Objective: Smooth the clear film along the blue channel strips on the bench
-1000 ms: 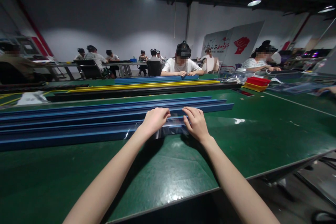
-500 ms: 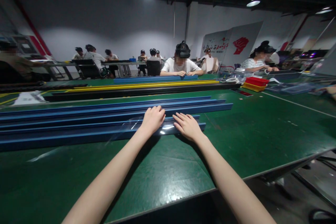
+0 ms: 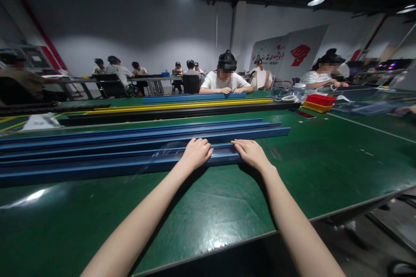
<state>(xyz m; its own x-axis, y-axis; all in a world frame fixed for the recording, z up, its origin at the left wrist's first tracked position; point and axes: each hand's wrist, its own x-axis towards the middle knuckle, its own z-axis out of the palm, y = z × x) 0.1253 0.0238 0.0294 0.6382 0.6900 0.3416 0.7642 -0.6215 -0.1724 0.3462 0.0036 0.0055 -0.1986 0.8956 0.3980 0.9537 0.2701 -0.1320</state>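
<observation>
My left hand (image 3: 197,154) lies across the nearest long blue channel (image 3: 97,168), fingers curled over it. Near that channel's right end is my right hand (image 3: 251,154), fingers close together and reaching to the far lip, the thumb side toward the inside; its palm hides the end of the channel. A short stretch of the channel shows between my hands. Clear plastic film (image 3: 162,152) bows up out of the channel left of my left hand and also trails over the table toward the left. Whether film lies under my fingers is hidden.
More blue channels (image 3: 227,133) lie parallel just behind. Beyond are black and yellow strips (image 3: 182,106), a phone (image 3: 303,114) and red and yellow bins (image 3: 318,103). A co-worker (image 3: 225,78) sits across the green table (image 3: 208,220); its front edge is near me.
Both hands have shifted right along the channel, the right one farther, onto its end. The right fingers have drawn together. The bright film glare between my hands is gone, and glare shows at far left.
</observation>
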